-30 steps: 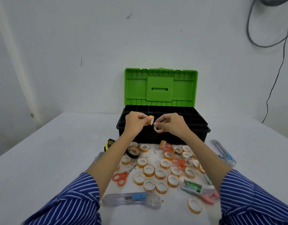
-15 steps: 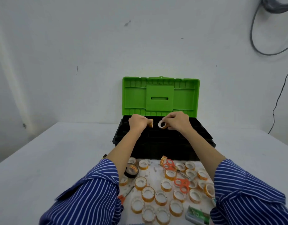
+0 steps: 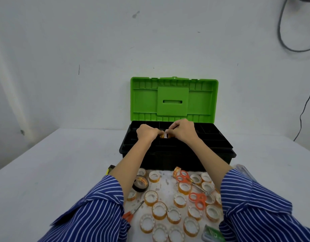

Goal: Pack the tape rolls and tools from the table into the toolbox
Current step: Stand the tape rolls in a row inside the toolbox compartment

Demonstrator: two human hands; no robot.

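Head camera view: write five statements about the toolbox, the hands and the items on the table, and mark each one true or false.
1. The toolbox lid stands open. True.
2. Both hands are over the black toolbox tray. True.
3. The left hand rests flat on the table. False: it is raised over the tray, holding a small tape roll at its fingertips.
4. The right hand holds a pair of scissors. False: its grip is on a tape roll; the orange scissors lie on the table.
5. Every tape roll is already packed. False: many loose rolls lie on the table in front of the box.
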